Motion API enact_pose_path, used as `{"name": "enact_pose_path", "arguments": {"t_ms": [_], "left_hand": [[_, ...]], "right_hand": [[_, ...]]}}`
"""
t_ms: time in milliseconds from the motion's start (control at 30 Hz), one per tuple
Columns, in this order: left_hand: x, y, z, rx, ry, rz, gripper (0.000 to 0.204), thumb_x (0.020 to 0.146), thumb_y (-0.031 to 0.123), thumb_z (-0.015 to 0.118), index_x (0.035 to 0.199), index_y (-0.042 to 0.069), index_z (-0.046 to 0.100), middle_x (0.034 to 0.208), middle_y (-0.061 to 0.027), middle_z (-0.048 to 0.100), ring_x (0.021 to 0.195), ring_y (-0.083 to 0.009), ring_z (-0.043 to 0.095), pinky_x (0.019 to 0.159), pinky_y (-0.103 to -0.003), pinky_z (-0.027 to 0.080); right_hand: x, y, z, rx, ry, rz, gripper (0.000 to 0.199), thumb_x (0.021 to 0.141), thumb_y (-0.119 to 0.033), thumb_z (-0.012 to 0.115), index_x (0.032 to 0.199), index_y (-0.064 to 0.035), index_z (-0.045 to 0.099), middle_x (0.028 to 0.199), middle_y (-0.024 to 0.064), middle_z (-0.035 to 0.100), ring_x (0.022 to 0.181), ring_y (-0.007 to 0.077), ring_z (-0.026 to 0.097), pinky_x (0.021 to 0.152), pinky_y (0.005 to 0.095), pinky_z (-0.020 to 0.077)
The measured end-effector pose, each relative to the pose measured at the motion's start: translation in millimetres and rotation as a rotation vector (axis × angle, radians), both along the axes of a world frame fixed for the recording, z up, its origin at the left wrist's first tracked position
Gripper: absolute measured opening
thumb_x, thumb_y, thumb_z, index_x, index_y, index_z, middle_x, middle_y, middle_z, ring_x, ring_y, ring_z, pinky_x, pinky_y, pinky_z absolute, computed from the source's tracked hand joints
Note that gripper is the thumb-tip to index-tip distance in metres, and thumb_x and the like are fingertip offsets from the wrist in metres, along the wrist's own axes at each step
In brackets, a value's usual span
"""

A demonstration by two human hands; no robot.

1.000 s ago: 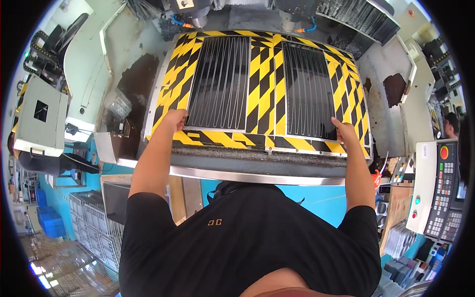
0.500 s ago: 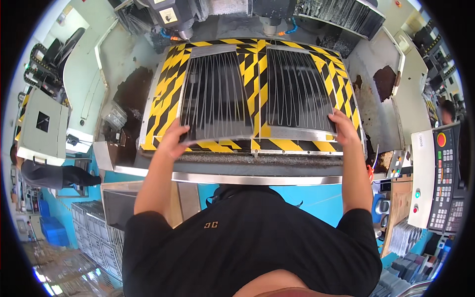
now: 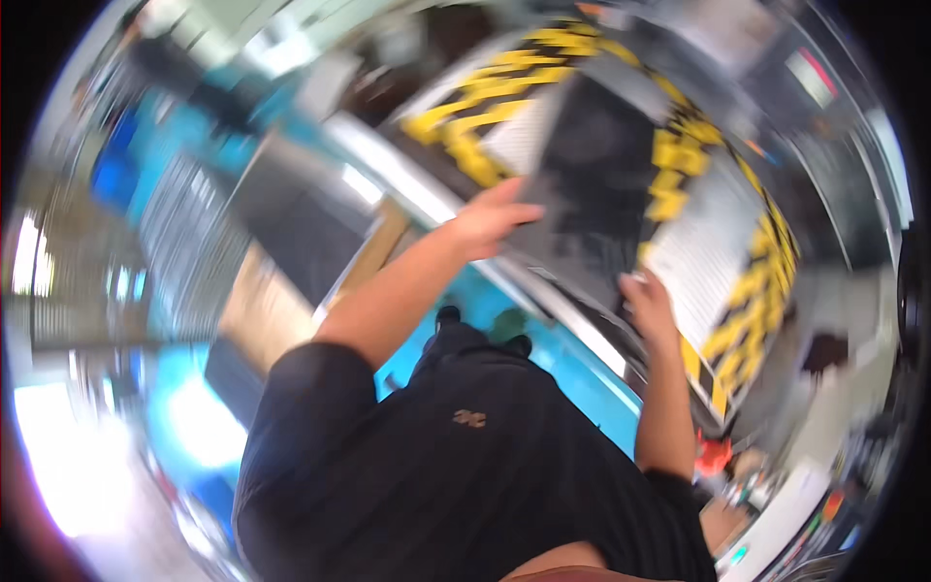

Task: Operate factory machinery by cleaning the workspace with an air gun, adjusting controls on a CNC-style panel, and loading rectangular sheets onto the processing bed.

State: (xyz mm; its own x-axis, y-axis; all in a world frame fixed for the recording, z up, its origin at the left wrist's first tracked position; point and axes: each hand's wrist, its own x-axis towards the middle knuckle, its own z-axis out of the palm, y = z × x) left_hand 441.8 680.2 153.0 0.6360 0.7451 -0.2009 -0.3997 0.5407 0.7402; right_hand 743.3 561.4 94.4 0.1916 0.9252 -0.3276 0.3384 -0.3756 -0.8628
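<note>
A dark, flat rectangular sheet (image 3: 596,165) is held tilted in front of me, blurred by motion. My left hand (image 3: 490,221) is closed on its left edge, thumb apart from the fingers. At its near right edge, my right hand (image 3: 648,303) pinches the sheet. Behind it lies the machine's fixture bed, bordered with yellow and black striped tape (image 3: 529,73). Pale ribbed plates show on the bed, the right one (image 3: 706,260) more fully than the left (image 3: 514,131). Whether the hands hold one sheet or several cannot be made out.
A metal ledge (image 3: 407,175) runs along the machine's front. To the left stands a dark slab (image 3: 308,218) beside a wooden board (image 3: 267,306), with grey stacked racks (image 3: 179,238) beyond. Blue floor (image 3: 582,393) shows below. A red item (image 3: 713,454) sits near my right elbow.
My view has swung left. The hands have come closer together with the dark sheet, away from the bed's outer edges. Pale ribbed plates now show where dark lined panels were.
</note>
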Motion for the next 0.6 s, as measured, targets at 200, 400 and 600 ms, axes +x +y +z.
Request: {"name": "enact_pose_path", "arguments": {"t_ms": [200,400,600], "left_hand": [[-159,-112,15,0.175,-0.020,0.345,0.060,0.089,0.007,0.060,0.143,-0.001,0.036,0.135,-0.0110,0.053,0.120,-0.0200,0.052,0.103,-0.035,0.042],[-359,-283,-31,0.101,0.104,0.886,0.062,0.088,0.002,0.058,0.145,0.000,0.034,0.137,-0.0114,0.051,0.123,-0.0202,0.051,0.105,-0.035,0.040],[-547,-467,-89,-0.112,0.308,1.419,0.064,0.087,0.004,0.060,0.145,0.002,0.034,0.134,-0.0139,0.052,0.120,-0.0243,0.053,0.100,-0.036,0.045]], "right_hand": [[-48,-134,53,-0.568,0.297,0.177,0.046,0.101,-0.036,0.047,0.121,0.0019,0.060,0.065,0.0061,0.054,0.061,0.0125,0.053,0.051,0.0286,0.0432],[0,-183,-12,-0.391,0.099,0.202,0.039,0.095,-0.031,0.055,0.115,0.0009,0.064,0.079,0.0099,0.064,0.073,0.0165,0.061,0.059,0.0305,0.0480],[2,-184,-29,-0.192,-0.233,-0.194,0.039,0.092,-0.030,0.057,0.115,0.0011,0.064,0.084,0.0099,0.066,0.076,0.0172,0.062,0.061,0.0310,0.0491]]}}
